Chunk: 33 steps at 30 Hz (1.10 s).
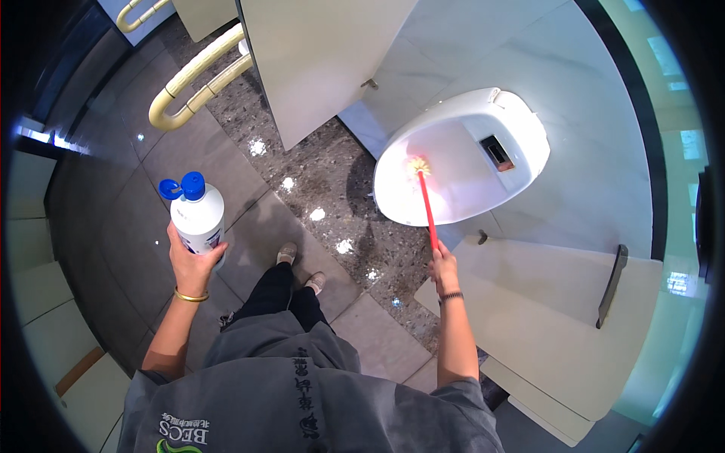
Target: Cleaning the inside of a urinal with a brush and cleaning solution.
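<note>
Across grey shirt, printed lettering, labelled white bottle

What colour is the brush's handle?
The slim brush handle is red, clearest in the head view.

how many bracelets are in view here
2: a gold bangle just behind the left hand, which holds a white bottle, and a dark bracelet just behind the right hand, gripping a red-handled brush. None seem hidden.

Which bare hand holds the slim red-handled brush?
The right hand, with the dark bracelet; the left hand, with the gold bangle, holds a blue-capped white plastic bottle.
</note>
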Each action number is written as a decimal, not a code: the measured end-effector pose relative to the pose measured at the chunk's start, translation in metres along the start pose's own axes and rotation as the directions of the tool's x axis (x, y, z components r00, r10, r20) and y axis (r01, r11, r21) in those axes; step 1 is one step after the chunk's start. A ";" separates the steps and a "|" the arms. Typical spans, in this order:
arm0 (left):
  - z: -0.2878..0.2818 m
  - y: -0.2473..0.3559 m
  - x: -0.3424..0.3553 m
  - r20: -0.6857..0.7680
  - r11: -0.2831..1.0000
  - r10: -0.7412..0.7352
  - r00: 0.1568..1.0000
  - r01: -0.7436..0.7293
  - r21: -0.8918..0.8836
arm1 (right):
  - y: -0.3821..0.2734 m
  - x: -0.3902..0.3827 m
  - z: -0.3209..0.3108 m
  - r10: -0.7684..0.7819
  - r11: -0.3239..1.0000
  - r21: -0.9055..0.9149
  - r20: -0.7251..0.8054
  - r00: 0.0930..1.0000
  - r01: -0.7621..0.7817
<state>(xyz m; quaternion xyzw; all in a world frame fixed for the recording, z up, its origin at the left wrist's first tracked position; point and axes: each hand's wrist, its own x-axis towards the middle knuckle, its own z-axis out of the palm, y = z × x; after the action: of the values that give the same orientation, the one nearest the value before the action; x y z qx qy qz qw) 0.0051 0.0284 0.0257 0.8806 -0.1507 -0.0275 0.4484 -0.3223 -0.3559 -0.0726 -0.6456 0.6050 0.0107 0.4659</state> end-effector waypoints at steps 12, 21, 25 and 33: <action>0.014 0.021 -0.007 0.010 0.994 0.113 0.994 -0.113 -0.015 | -0.078 -0.099 -0.027 0.070 0.792 0.605 0.037 0.997 -0.079; 0.007 0.026 -0.015 0.011 0.993 0.105 0.994 -0.104 -0.059 | -0.005 -0.113 -0.036 0.055 0.772 0.635 -0.139 0.989 0.046; 0.010 0.033 -0.020 0.026 0.988 0.144 0.989 -0.142 -0.053 | -0.003 -0.076 -0.026 -0.132 0.840 0.492 -0.225 0.965 0.229; -0.006 0.035 -0.035 -0.043 0.985 0.159 0.986 -0.161 -0.056 | 0.051 -0.121 -0.046 -0.230 0.970 -0.041 -0.478 0.848 0.240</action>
<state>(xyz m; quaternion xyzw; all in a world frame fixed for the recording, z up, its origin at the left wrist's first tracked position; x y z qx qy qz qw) -0.0360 0.0237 0.0545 0.8524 -0.2116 0.0209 0.4777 -0.4200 -0.2820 -0.0068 -0.6924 0.6178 -0.2124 0.3061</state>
